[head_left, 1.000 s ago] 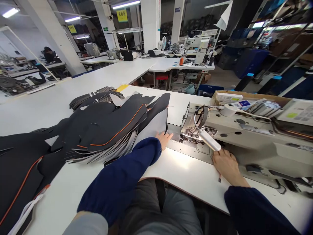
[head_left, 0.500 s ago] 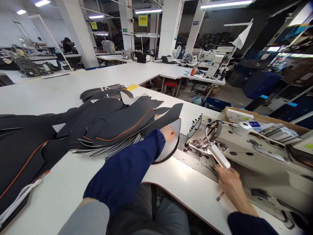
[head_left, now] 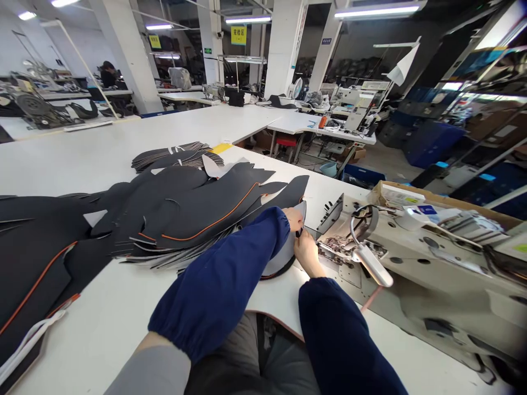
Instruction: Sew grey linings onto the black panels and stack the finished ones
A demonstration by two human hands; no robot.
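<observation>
My left hand (head_left: 292, 219) is closed on the edge of a grey-faced fabric panel (head_left: 284, 253) with a dark curved rim. Right beside it, my right hand (head_left: 308, 251) is closed on small dark snips (head_left: 298, 232), mostly hidden by the fingers. The snips are at the panel's edge, close to my left fingertips. Part of the panel lies under my left sleeve. Left of my hands is a heap of dark fabric panels (head_left: 206, 206), some with orange piping. To the right stands a sewing machine (head_left: 448, 263) with its needle area near my right hand.
A white lamp (head_left: 373, 265) on a bent neck hangs over the machine bed, with a pinkish strip (head_left: 371, 299) below it. Behind the machine is a cardboard box (head_left: 453, 200). Tied bundles of panels (head_left: 173, 156) lie farther back on the white table (head_left: 102, 307).
My right hand has moved left from the machine bed to the panel's edge, bringing the dark snips. My left hand has shifted slightly right along the panel.
</observation>
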